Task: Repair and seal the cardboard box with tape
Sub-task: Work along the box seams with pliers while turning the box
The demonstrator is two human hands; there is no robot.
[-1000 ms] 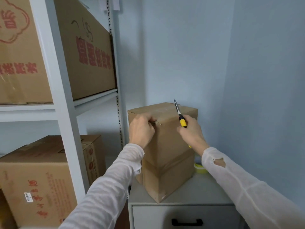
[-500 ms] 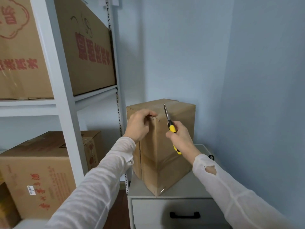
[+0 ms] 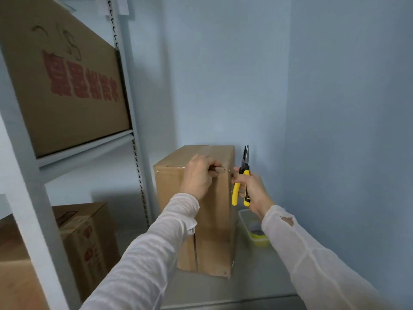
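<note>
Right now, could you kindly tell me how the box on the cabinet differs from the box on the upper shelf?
The box on the cabinet is plain-faced; the upper-shelf box carries red characters and handwritten marks. The box on the cabinet stands tall with the left hand gripping at its top edge; the upper-shelf box sits untouched. Both are brown cardboard.

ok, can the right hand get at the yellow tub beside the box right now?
Likely yes for reach: the tub sits on the cabinet top just under the right hand, nothing between. But that hand grips the yellow-handled tool, so it would need to put it down first.
</note>
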